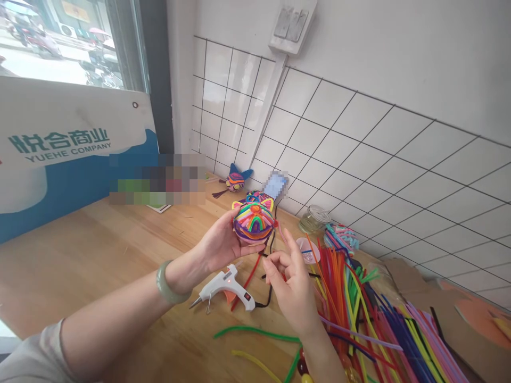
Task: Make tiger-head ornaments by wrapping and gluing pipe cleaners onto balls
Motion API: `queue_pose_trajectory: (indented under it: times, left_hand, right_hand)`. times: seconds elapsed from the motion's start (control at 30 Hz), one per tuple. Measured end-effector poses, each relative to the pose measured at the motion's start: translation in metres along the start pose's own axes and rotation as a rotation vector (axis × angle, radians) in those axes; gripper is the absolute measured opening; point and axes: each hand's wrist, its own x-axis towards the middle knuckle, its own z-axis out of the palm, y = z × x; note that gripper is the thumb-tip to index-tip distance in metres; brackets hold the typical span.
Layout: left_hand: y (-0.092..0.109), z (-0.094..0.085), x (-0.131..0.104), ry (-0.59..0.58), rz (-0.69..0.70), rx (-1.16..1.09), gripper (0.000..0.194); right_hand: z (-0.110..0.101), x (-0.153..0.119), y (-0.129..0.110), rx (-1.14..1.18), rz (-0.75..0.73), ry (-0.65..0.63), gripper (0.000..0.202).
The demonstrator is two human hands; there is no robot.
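Observation:
My left hand point(223, 239), with a pale green bangle at the wrist, holds a round multicoloured pipe-cleaner ornament point(254, 222) with two yellow-edged ears. Its fingers wrap round the side and underneath. Just right of the ornament is my right hand point(289, 271), index finger raised and the other fingers curled; a thin pink strand point(280, 230) shows by its fingertips, and whether they grip it is unclear. Below the hands a white glue gun point(227, 287) lies on the wooden table point(120, 276), its nozzle pointing left.
Many coloured pipe cleaners point(343, 282) spread over the right side. A glass jar point(314, 218), a small round dish point(307, 250) and a blue-eared ornament point(235, 180) stand near the gridded wall. Loose green stems point(255, 331) lie in front.

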Motion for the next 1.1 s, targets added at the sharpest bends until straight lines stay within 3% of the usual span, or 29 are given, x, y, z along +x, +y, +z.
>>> queue_pose_trajectory:
  times: [0.13, 0.33, 0.67, 0.83, 0.9, 0.93, 1.1]
  left_hand:
    - [-0.001, -0.001, 0.001, 0.028, -0.01, 0.015, 0.059]
    - [0.002, -0.001, 0.001, 0.063, 0.026, 0.002, 0.057]
    - [0.024, -0.002, -0.004, 0.14, 0.251, 0.0, 0.045]
    - [0.029, 0.0, -0.006, 0.178, 0.323, 0.0, 0.044]
    - [0.028, 0.0, -0.005, 0.176, 0.327, -0.002, 0.043]
    - [0.028, 0.0, -0.005, 0.176, 0.322, -0.004, 0.043]
    - [0.022, -0.001, -0.004, 0.153, 0.291, 0.001, 0.038]
  right_hand:
    - [0.0, -0.001, 0.002, -0.039, -0.031, 0.008, 0.066]
    - [-0.006, 0.002, 0.003, -0.046, -0.118, 0.125, 0.061]
    - [-0.068, 0.017, -0.006, -0.108, -0.218, 0.577, 0.058]
    - [-0.084, 0.015, -0.007, -0.185, -0.203, 0.658, 0.044]
    - [-0.082, 0.013, -0.008, -0.256, -0.134, 0.542, 0.031]
    - [-0.079, 0.012, -0.009, -0.315, -0.087, 0.411, 0.024]
    - [-0.039, 0.0, -0.018, -0.632, 0.114, -0.615, 0.018]
